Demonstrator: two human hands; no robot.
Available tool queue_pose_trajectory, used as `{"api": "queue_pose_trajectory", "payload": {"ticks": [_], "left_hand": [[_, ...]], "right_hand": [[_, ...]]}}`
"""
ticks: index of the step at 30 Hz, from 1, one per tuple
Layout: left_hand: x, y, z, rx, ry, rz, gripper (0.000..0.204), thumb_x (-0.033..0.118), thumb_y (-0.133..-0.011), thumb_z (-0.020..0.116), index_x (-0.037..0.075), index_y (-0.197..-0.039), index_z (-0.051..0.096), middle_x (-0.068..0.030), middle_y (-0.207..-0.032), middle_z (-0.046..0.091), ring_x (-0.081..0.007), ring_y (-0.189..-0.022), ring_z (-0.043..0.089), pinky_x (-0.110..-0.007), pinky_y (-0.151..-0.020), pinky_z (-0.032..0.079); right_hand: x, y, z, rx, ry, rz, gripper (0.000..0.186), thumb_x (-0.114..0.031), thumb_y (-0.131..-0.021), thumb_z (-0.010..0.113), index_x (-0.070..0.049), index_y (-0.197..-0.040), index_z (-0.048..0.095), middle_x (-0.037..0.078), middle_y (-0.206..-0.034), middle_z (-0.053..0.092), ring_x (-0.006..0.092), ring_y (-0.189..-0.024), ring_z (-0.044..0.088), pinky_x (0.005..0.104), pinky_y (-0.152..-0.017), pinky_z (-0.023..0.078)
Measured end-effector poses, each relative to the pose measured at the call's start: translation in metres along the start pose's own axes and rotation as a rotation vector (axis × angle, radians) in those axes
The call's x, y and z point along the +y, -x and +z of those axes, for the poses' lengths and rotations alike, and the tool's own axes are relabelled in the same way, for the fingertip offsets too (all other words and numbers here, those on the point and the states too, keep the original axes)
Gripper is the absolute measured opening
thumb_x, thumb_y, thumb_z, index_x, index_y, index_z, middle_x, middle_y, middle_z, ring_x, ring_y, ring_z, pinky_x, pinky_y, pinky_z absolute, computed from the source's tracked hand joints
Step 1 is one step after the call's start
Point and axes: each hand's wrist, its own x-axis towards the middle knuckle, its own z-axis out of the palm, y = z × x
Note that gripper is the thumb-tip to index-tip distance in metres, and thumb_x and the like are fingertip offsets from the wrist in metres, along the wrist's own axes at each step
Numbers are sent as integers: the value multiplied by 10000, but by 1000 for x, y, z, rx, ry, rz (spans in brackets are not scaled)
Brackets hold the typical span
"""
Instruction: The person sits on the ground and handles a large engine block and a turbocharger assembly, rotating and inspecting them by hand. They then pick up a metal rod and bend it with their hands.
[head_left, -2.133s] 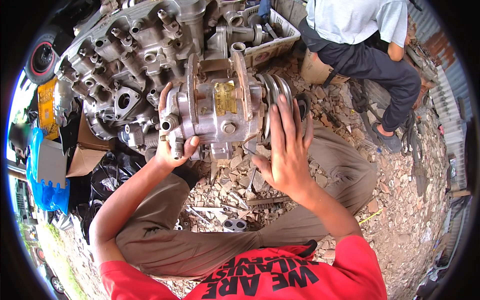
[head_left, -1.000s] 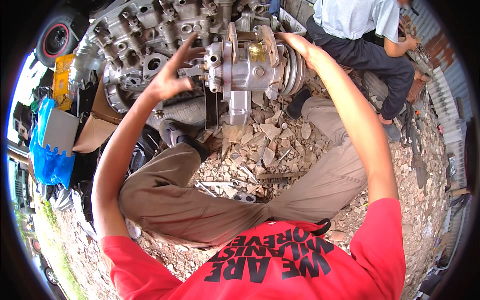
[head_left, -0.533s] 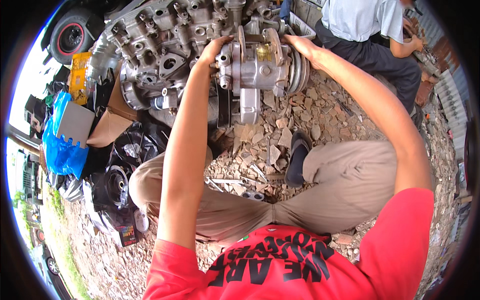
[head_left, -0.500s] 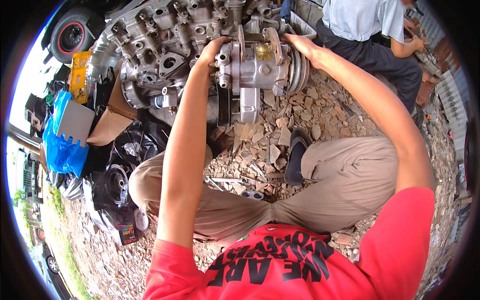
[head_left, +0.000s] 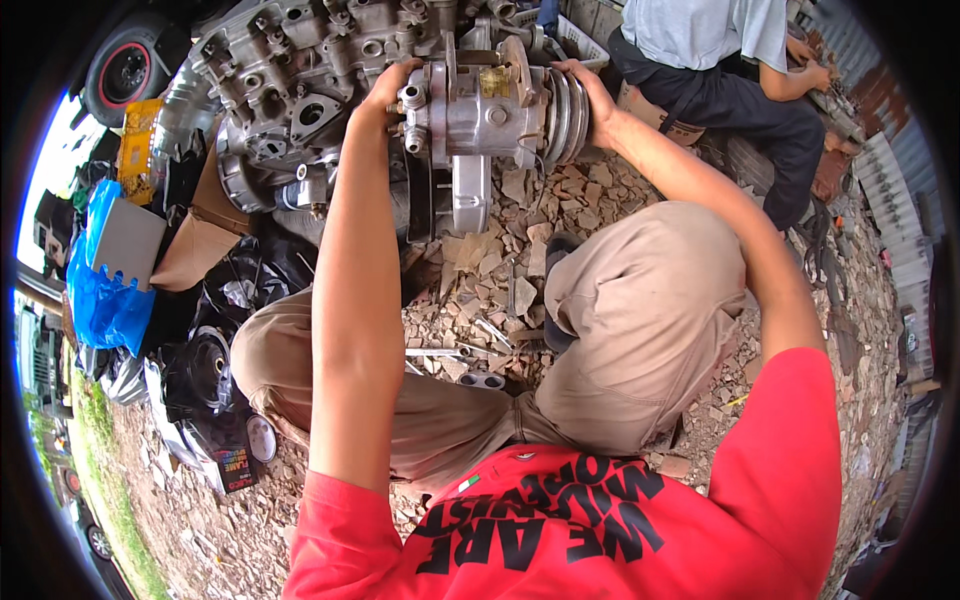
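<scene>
Where the frame's left side begins, one blue plastic bag (head_left: 92, 318), crumpled, with a grey notched panel (head_left: 130, 240) against it. Upper left: one black tyre (head_left: 100, 85), its wheel ringed in red; below it, one yellow panel (head_left: 139, 150). Right of these, an open cardboard box (head_left: 190, 252), beside black plastic bags (head_left: 265, 278). Lower left: one round white lid (head_left: 262, 438) on the stony ground.

Upper left to upper centre: one large engine casting (head_left: 270, 95), grey metal, with ports and studs.

Upper centre: left hand (head_left: 384, 90), closed on the left end of a cylindrical metal unit (head_left: 480, 125), fingers partly hidden behind it. Unit lies on its side above a pale metal block (head_left: 470, 195), with a yellow label (head_left: 494, 82) on its upper face. Below, at frame centre, spanners (head_left: 435, 352) and a metal piece with two round holes (head_left: 481, 380).

Unit's right end: one grooved pulley (head_left: 566, 118), clasped by the right hand (head_left: 595, 105).

Upper right: one seated person (head_left: 690, 35), grey shirt, dark trousers. Far right: corrugated sheeting (head_left: 908, 175).
</scene>
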Motion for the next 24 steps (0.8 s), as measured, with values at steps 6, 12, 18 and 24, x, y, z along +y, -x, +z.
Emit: {"api": "queue_pose_trajectory", "payload": {"ticks": [6, 12, 18, 24], "left_hand": [[2, 4, 9, 48, 40, -65, 339, 232, -964, 472, 24, -1161, 652, -73, -986, 683, -154, -813, 624, -334, -710, 502], [-7, -3, 19, 39, -130, 142, 338, 267, -958, 509, 13, -1110, 671, -73, -982, 690, -157, -806, 609, -316, -734, 494], [1, 23, 16, 93, 89, 1, 308, 243, -952, 550, 11, -1096, 693, -75, -973, 716, -170, -808, 664, -291, -740, 537], [-15, 47, 23, 231, 322, 159, 364, 239, -1027, 503, -32, -1246, 609, -139, -990, 724, -216, -835, 702, -324, -785, 570]], "right_hand": [[15, 5, 6, 5, -196, -225, 320, -396, -897, 553, -110, -959, 682, 60, -848, 716, 187, -677, 677, 336, -645, 585], [17, 3, -15, -32, -328, -301, 389, -345, -874, 553, -18, -1038, 686, 96, -895, 725, 225, -736, 696, 348, -715, 596], [42, 40, 38, 231, -390, -384, 541, -505, -947, 548, -83, -1285, 574, 63, -1182, 652, 174, -1052, 629, 347, -950, 491], [62, 39, 47, 244, -370, -592, 612, -396, -1029, 454, 30, -1463, 381, 127, -1436, 477, 185, -1327, 431, 335, -1149, 250]]}}
